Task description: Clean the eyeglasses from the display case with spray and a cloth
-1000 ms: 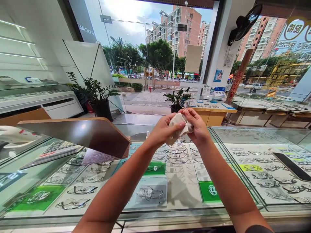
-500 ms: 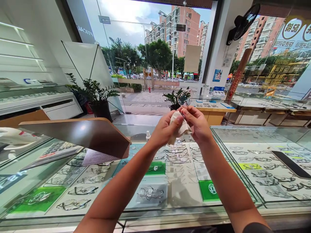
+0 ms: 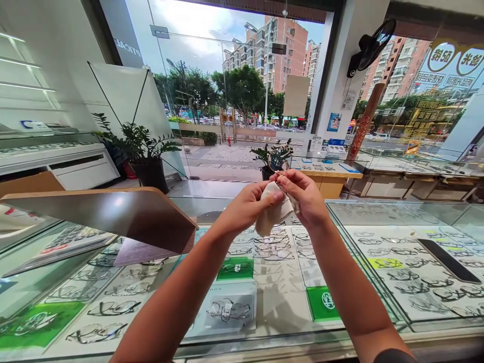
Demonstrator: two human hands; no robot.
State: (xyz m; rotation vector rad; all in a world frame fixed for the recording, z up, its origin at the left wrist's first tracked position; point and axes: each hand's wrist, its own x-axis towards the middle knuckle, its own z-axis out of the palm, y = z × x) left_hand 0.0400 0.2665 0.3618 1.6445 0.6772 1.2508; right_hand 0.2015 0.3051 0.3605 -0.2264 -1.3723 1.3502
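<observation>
L hand (image 3: 246, 206) pinches the cloth (image 3: 269, 218) & R hand (image 3: 308, 197) pinches the specs (image 3: 279, 159) just beside it, all up over the glass case (image 3: 275, 298), prob. b/c anything so thin needs steadying from 2 sides; can't tell how far the cloth wraps.

Left fingers (image 3: 270, 199) pinch a cloth (image 3: 269, 219); right fingers (image 3: 297, 182) hold thin-rimmed glasses (image 3: 279, 160).

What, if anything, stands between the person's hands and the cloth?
Nothing visible: the left hand grips the pale cloth directly, thumb on it. The right hand seems to touch it too, its fingers pinching what look like thin-rimmed glasses. The glass counter lies below, out of the way.
</observation>
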